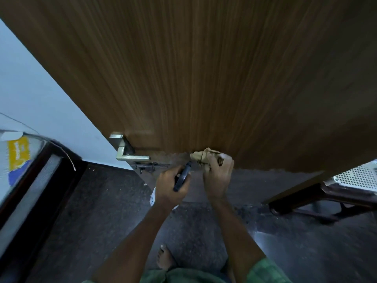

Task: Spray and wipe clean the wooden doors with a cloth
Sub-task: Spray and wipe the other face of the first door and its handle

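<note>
Wooden door (204,78) panelling is filling most of the head view, standing ajar just in front of the person, with its metal lever handle (130,153) and a dark sliding bolt (151,166) sitting near its left edge. The right hand (218,172) is bunching a crumpled tan cloth (206,157) and pressing it against the lower part of the panel, just right of the handle; its fingers are clenching round the wad, probably so the cloth is staying compact and giving firm rubbing pressure. The left hand (171,186) is gripping a spray bottle (182,177) by its dark head, nozzle pointing toward the door close beside the cloth, its fingers curling round the neck and trigger; holding it there is likely keeping the cleaner ready for the next patch. A pale, dusty-looking band is running along the door at about cloth height, which seems to be the stretch being worked on. Dark speckled floor (91,201) is lying below, and a bare foot (165,258) is showing between the forearms.
</note>
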Demonstrator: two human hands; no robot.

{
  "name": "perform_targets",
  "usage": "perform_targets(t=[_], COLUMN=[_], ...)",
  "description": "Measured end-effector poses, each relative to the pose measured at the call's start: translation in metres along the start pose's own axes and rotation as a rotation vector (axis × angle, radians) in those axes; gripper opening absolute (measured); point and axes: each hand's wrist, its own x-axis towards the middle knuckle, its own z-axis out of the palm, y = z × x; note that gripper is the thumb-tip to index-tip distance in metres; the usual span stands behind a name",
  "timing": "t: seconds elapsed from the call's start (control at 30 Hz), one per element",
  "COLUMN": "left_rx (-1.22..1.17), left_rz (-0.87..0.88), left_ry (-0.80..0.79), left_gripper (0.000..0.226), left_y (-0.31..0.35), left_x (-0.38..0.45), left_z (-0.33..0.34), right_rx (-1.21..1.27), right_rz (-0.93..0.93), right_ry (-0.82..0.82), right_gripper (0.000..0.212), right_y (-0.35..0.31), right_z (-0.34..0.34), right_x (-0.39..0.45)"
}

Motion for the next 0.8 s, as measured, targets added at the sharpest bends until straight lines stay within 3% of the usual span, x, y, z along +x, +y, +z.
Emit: perform_targets(t=[0.13, 0.17, 0.27, 0.37, 0.43, 0.5, 0.57, 0.63, 0.73, 0.8], left_rx=[-0.011, -0.012, -0.011, -0.006, 0.006, 0.006, 0.003, -0.016, -0.033, -0.040], left_rz=[0.020, 0.029, 0.066, 0.087, 0.084, 0.101, 0.124, 0.142, 0.154, 0.176], left_ry=[-0.049, -0.057, -0.057, -0.043, -0.041, -0.045, -0.045, -0.048, -0.031, -0.020], left_gripper=[0.035, 0.034, 0.033, 0.032, 0.031, 0.028, 0.027, 0.026, 0.028, 0.027], left_y=[-0.004, -0.003, -0.005, -0.013, -0.019, -0.022, -0.027, -0.027, -0.032, -0.035], left_x=[0.007, 0.008, 0.015, 0.021, 0.022, 0.022, 0.022, 0.021, 0.022, 0.021], left_z=[-0.005, -0.007, -0.015, -0.023, -0.029, -0.036, -0.045, -0.046, -0.056, -0.063], right_rx=[-0.010, -0.001, 0.098, 0.088, 0.037, 0.021, 0.033, 0.039, 0.112, 0.054], right_rz=[0.315, 0.371, 0.333, 0.083, 0.022, 0.112, 0.170, 0.140, 0.068, 0.033], right_ry=[-0.469, -0.511, -0.304, 0.019, -0.062, -0.259, -0.355, -0.289, 0.023, -0.033], right_gripper=[0.026, 0.028, 0.029, 0.025, 0.028, 0.035, 0.024, 0.015, 0.010, 0.011], right_y=[0.001, -0.004, -0.036, -0.061, -0.055, -0.049, -0.057, -0.070, -0.095, -0.089], right_z=[0.023, 0.021, 0.015, 0.020, 0.034, 0.046, 0.049, 0.043, 0.043, 0.056], right_x=[-0.024, -0.026, -0.013, -0.001, -0.008, -0.028, -0.038, -0.028, -0.012, -0.019])
